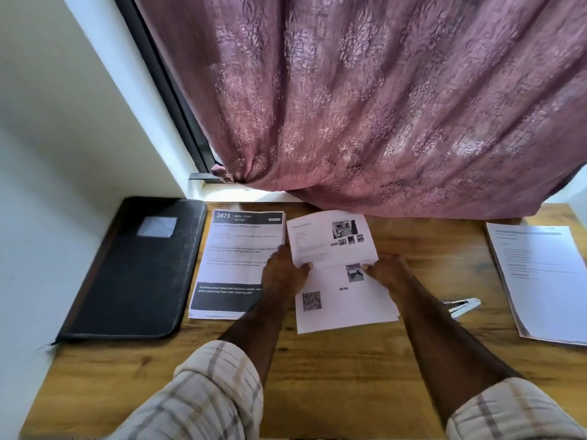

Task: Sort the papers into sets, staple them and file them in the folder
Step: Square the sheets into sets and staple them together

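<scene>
A wooden worktop (333, 376) with a warm, streaked grain fills the lower part of the view. Behind it hangs a mauve curtain (381, 106) with a raised floral pattern — its folds gather toward the lower left and its hem drapes onto the worktop's far edge. A dark window frame (178, 100) runs diagonally beside the curtain, and daylight glows through the cloth. To the left stands a plain white wall (63, 128) — its corner meets the worktop's left side.
</scene>
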A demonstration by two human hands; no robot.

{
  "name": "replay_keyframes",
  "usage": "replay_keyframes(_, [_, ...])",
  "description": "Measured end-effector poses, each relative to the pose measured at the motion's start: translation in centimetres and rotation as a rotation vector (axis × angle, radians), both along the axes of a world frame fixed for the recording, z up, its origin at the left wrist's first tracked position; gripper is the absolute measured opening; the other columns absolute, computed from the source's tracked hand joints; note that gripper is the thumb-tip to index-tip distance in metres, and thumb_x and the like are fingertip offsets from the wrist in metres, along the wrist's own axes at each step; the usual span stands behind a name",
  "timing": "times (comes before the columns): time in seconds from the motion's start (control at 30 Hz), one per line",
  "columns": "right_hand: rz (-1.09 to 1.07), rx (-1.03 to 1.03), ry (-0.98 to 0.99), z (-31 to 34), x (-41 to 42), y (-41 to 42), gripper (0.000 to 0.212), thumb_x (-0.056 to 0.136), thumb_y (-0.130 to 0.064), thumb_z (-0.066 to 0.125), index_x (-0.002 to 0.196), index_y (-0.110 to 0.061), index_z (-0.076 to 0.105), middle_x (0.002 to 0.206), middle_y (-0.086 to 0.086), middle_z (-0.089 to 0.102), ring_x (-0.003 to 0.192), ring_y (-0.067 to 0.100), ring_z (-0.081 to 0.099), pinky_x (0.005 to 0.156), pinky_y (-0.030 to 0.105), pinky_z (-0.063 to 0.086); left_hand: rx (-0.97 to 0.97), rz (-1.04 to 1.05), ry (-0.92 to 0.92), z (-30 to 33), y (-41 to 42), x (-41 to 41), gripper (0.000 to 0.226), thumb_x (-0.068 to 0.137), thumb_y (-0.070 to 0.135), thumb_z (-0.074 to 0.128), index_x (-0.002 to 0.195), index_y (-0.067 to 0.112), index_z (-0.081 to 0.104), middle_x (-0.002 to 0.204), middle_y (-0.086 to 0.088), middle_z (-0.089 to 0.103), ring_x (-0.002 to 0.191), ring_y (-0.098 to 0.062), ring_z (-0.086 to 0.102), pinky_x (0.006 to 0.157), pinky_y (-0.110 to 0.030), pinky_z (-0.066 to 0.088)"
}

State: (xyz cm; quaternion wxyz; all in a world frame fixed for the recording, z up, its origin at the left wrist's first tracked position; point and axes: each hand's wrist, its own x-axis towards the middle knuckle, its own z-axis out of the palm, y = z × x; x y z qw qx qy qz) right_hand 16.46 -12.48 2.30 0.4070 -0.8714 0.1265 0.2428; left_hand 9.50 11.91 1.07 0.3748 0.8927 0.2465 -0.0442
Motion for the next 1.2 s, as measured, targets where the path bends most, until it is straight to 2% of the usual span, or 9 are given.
replay_keyframes(0.07, [-0.046, 0.132, -0.074, 0.5, -1.1, -2.3, 0.031, 0.092, -0.021, 0.081, 0.119, -0.006, 0.076, 0.116, 0.013, 0.077, 0.102, 0.035, 0.073, 0.096, 0.053, 0.059, -0.117, 0.036, -0.097, 0.8, -0.5, 0.6, 0.063, 0.076, 0.062, 0.082, 0.121, 0.028, 0.053, 0.118, 0.005, 0.07, 0.098, -0.022, 0.073, 0.076, -0.046, 0.067])
replay_keyframes(0.2, [-0.114, 0.59, -0.045, 2.6, -3.0, -5.9, 0.021, 0.093, -0.006, 0.075, 0.113, -0.001, 0.075, 0.111, 0.02, 0.078, 0.101, 0.042, 0.075, 0.094, 0.063, 0.058, -1.091, -0.031, -0.017, 3.4, -2.0, 2.0, 0.048, 0.087, 0.025, 0.086, 0.131, 0.016, 0.068, 0.127, -0.011, 0.074, 0.113, -0.037, 0.073, 0.096, -0.063, 0.058])
replay_keyframes(0.23, [-0.106, 0.67, -0.043, 3.2, -3.2, -6.6, 0.024, 0.091, -0.003, 0.073, 0.115, 0.002, 0.073, 0.114, 0.022, 0.076, 0.104, 0.044, 0.074, 0.094, 0.061, 0.059, -1.183, -0.082, 0.036, 4.1, -2.7, 1.8, 0.048, 0.087, 0.017, 0.085, 0.131, 0.013, 0.069, 0.128, -0.015, 0.073, 0.116, -0.041, 0.071, 0.1, -0.065, 0.055])
replay_keyframes(0.4, [-0.05, 0.801, -0.103, 4.5, -3.7, -8.3, 0.043, 0.078, 0.008, 0.074, 0.121, 0.009, 0.07, 0.119, 0.026, 0.074, 0.111, 0.049, 0.07, 0.092, 0.055, 0.061, -1.013, -0.033, -0.041, 6.1, -6.5, 1.4, 0.034, 0.085, 0.004, 0.083, 0.117, 0.012, 0.074, 0.119, -0.014, 0.077, 0.109, -0.035, 0.075, 0.095, -0.058, 0.059])
replay_keyframes(0.63, [0.044, 0.848, -0.302, 6.8, -2.2, -10.4, 0.04, 0.081, 0.011, 0.076, 0.12, 0.013, 0.069, 0.116, 0.025, 0.075, 0.106, 0.038, 0.075, 0.09, 0.048, 0.063, -0.86, -0.211, -0.376, 10.0, -8.1, 1.1, 0.049, 0.087, -0.003, 0.081, 0.129, 0.017, 0.067, 0.129, -0.01, 0.073, 0.123, -0.029, 0.068, 0.097, -0.054, 0.06])
replay_keyframes(0.77, [0.182, 0.865, -0.165, 7.9, -2.1, -12.2, 0.045, 0.08, 0.011, 0.075, 0.124, 0.015, 0.065, 0.117, 0.023, 0.075, 0.108, 0.039, 0.074, 0.085, 0.048, 0.064, -0.924, -0.296, -0.271, 9.6, -7.7, -0.3, 0.047, 0.086, -0.001, 0.083, 0.126, 0.021, 0.071, 0.131, -0.019, 0.07, 0.124, -0.042, 0.066, 0.099, -0.069, 0.053])
replay_keyframes(0.9, [0.187, 0.835, -0.248, 7.7, -2.6, -11.8, 0.041, 0.078, 0.03, 0.067, 0.112, 0.006, 0.067, 0.1, -0.002, 0.081, 0.094, 0.015, 0.078, 0.074, 0.031, 0.064, -0.751, -0.288, -0.202, 9.8, -8.9, -1.4, 0.051, 0.087, 0.013, 0.085, 0.133, 0.016, 0.063, 0.129, -0.012, 0.072, 0.121, -0.037, 0.069, 0.095, -0.063, 0.058])
replay_keyframes(1.07, [0.001, 0.893, -0.406, 7.4, -2.5, -11.0, 0.051, 0.057, -0.03, 0.103, 0.102, -0.018, 0.082, 0.114, 0.021, 0.076, 0.105, 0.039, 0.074, 0.086, 0.056, 0.062, -0.745, -0.166, -0.5, 10.7, -11.5, -1.4, 0.055, 0.089, 0.001, 0.081, 0.117, 0.047, 0.071, 0.129, -0.006, 0.071, 0.125, -0.03, 0.066, 0.096, -0.057, 0.059])
replay_keyframes(1.2, [-0.027, 0.819, -0.433, 6.4, -3.6, -10.8, 0.034, 0.074, 0.005, 0.089, 0.101, -0.014, 0.08, 0.108, 0.012, 0.08, 0.099, 0.032, 0.076, 0.086, 0.059, 0.062, -0.742, -0.097, -0.55, 8.8, -12.4, -2.0, 0.047, 0.092, 0.003, 0.079, 0.12, 0.04, 0.071, 0.124, -0.002, 0.074, 0.121, -0.03, 0.067, 0.089, -0.052, 0.063])
